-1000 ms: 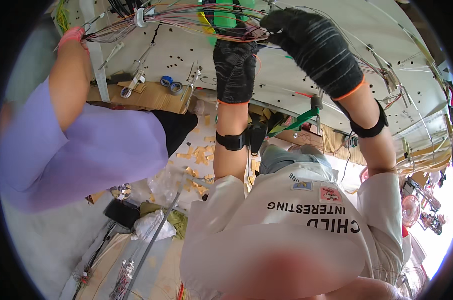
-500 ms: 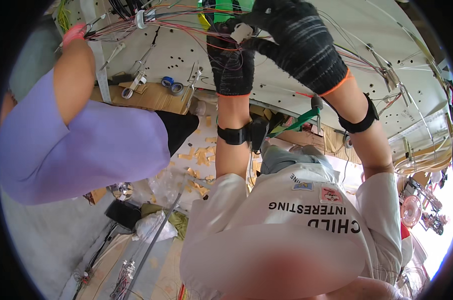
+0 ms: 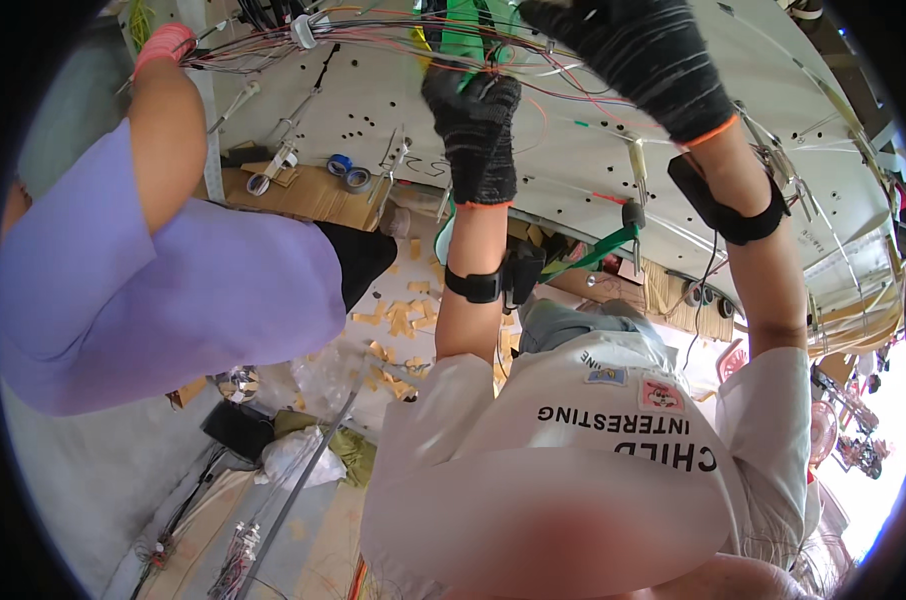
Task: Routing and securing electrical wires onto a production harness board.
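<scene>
My left hand (image 3: 473, 135), in a black and grey knit glove with an orange cuff, is closed just below a run of thin red and dark wires (image 3: 373, 40). Its fingertips press together; what they pinch, if anything, is hidden. A thin reddish wire loops beside it. Behind the fingers stands a bright green object (image 3: 463, 30), cut off by the top edge. My right hand (image 3: 643, 65), gloved the same way, is up and to the right over the wires. One finger stretches out to the left, while the rest runs out of view. I see nothing held in it.
At left, a person in a purple top (image 3: 203, 290) has a pink-gloved hand (image 3: 165, 42) at the wires. Upright metal holders stand on the pale board (image 3: 573, 160). Rolls of blue tape (image 3: 340, 164) lie on cardboard. A green strap (image 3: 603, 245) hangs at the board's near edge.
My right hand has moved up and right, away from the left. The white connector between them no longer shows. My left hand has drawn down slightly and closed more visibly.
</scene>
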